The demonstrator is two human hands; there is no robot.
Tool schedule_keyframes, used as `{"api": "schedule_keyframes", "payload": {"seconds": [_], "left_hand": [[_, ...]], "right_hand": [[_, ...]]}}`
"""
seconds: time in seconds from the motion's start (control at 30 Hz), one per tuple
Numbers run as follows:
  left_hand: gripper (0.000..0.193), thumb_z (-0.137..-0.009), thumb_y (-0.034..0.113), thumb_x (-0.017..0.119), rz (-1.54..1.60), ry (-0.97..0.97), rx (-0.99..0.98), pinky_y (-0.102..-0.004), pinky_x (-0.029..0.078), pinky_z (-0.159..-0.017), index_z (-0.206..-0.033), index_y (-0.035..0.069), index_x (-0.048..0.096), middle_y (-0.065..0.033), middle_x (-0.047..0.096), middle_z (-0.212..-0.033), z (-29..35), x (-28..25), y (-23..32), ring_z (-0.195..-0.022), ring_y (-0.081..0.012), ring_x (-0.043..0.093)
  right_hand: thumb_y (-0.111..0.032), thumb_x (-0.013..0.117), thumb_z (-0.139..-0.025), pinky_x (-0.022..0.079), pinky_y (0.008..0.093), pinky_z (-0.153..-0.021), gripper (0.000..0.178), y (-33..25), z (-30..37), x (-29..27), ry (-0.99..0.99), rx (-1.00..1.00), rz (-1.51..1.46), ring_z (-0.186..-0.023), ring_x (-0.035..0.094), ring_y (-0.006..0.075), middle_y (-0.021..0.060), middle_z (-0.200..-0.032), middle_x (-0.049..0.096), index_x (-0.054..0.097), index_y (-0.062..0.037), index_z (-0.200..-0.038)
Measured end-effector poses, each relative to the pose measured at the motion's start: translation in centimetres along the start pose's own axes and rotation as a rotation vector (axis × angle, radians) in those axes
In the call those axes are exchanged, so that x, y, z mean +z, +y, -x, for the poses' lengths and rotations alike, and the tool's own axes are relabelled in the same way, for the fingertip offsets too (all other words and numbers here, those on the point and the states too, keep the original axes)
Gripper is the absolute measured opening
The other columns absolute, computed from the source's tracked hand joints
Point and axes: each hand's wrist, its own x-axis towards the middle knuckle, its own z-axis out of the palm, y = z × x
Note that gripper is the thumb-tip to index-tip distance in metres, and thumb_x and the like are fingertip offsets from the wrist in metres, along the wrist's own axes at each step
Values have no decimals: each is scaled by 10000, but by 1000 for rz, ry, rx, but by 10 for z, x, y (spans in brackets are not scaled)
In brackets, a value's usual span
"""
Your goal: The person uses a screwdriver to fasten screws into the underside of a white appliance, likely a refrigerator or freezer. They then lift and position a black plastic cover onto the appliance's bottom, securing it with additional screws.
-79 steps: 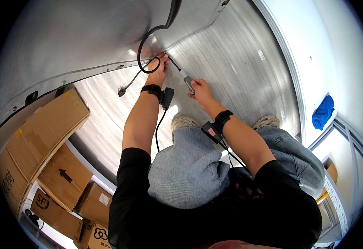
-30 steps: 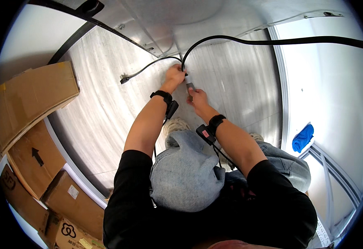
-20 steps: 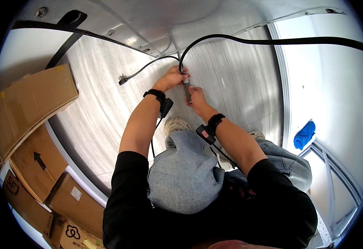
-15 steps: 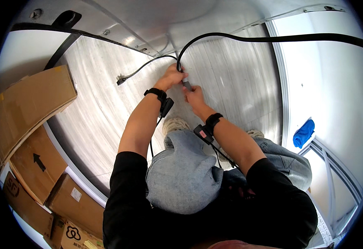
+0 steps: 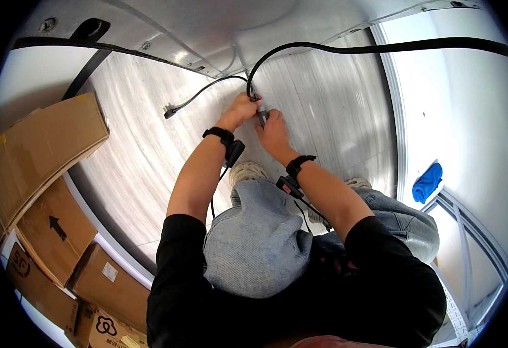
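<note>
A thick black cable or hose [image 5: 346, 50] arcs in from the right and comes down to my left hand [image 5: 242, 110]. That hand is closed, its fingers and thumb around the cable where it meets a short grey-and-white cylindrical piece [image 5: 262, 116]. My right hand [image 5: 274, 136] is wrapped round the darker lower part of the same piece, close beside the left. Both hands cover much of it, so its exact kind does not show. A thinner black cord [image 5: 204, 91] passes behind the left hand and ends in a black plug [image 5: 170, 112] over the floor.
A large metal panel [image 5: 196, 29] stands directly ahead of my hands. Cardboard boxes [image 5: 51, 153] are stacked along the left. To the right are a white wall [image 5: 463, 110], a blue cloth [image 5: 427, 182] and a grey metal frame [image 5: 474, 220]. Pale wood-look flooring [image 5: 143, 151] lies underneath.
My right hand has turned and slid slightly up along the grey piece, its fingers now further round it. The left hand keeps its grip nearly in place. The thick cable's arc sits slightly higher.
</note>
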Motion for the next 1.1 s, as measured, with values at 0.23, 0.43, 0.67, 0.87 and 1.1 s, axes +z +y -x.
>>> {"api": "schedule_keyframes", "payload": {"seconds": [0.23,0.43,0.67,0.87,1.1], "left_hand": [[208,-904,123,548,139,4,60,-287,479,-656,-1077,9,561,-53,572,-923,-14,-2,-25,-781,-154,559],[195,-873,158,606,60,91,41,-290,470,-609,-994,5,599,-50,596,-828,-13,5,-19,-713,-147,561],[205,-865,174,622,-195,179,-3,-296,456,-574,-965,-4,612,-54,603,-788,8,9,8,-631,-139,539],[208,-893,152,585,197,54,66,-290,453,-596,-1031,-4,588,-50,597,-827,-2,7,-14,-641,-128,531],[176,-888,151,589,-59,190,-7,-270,467,-658,-994,10,590,-72,593,-906,2,11,-2,-727,-127,538]], "right_hand": [[-227,649,-798,469,471,-653,343,-7,-6,-12,-217,167,-44,-752,607,382,194,-852,622,517,19,-998],[-255,625,-831,468,406,-614,331,34,-11,26,-309,364,-346,-679,621,312,172,-813,631,538,23,-990],[-344,642,-803,461,439,-725,420,-8,-13,-4,-167,401,-292,-859,608,383,237,-884,631,543,33,-960],[-243,649,-812,474,327,-576,294,10,-21,8,-368,671,-727,-623,596,209,119,-736,598,540,20,-884],[-349,703,-761,462,338,-555,492,11,-18,9,-246,664,-589,-608,586,224,142,-816,612,549,65,-977]]}}
